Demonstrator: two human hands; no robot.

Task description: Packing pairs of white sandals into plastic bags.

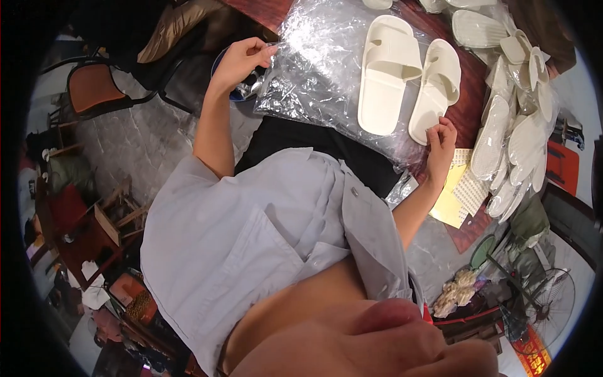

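Note:
A stack of clear plastic bags (301, 75) lies on the dark red table, glossy and wrinkled. My left hand (242, 63) pinches the bags' left edge between thumb and fingers. Two cream open-toed slippers (380, 107) lie side by side on the plastic, their heels toward me. At the heel of the right-hand slipper (428, 113), my right hand (442, 141) has its fingers curled and closed on the rim. Part of that grip is hidden behind the fingers.
Bagged cream slippers (502, 144) are heaped along the table's right side. Yellow and white sticker sheets (461, 191) lie by my right wrist. A chair (94, 88) stands at the left, a wire-caged fan (549, 305) at the lower right. Beside my left hand sits a blue-rimmed container (242, 95).

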